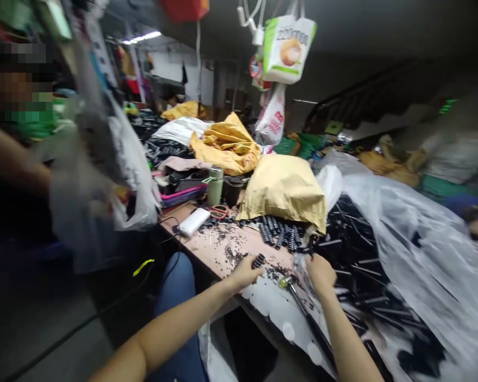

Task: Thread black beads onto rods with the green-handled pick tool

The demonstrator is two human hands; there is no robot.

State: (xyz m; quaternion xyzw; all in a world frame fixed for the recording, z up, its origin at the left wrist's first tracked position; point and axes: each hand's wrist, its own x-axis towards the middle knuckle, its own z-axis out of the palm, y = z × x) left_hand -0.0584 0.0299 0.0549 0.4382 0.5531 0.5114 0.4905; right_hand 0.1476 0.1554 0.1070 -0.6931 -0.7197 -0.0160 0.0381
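Observation:
My left hand is closed around a short black ribbed tube above the table's near edge. My right hand has its fingers curled in beside a crumpled clear plastic piece; what it grips is hidden by the hand and blur. Between the hands lies a tool with a yellowish round head and a long black handle, its head pointing away from me. Small black bits are scattered over the tabletop. Beyond them, several black ribbed tubes lie in a heap.
A stuffed yellow sack stands behind the tubes. To its left are a green flask, red-handled scissors and a white power bank. Black rods pile up at right under clear sheeting. A person's arm shows at left.

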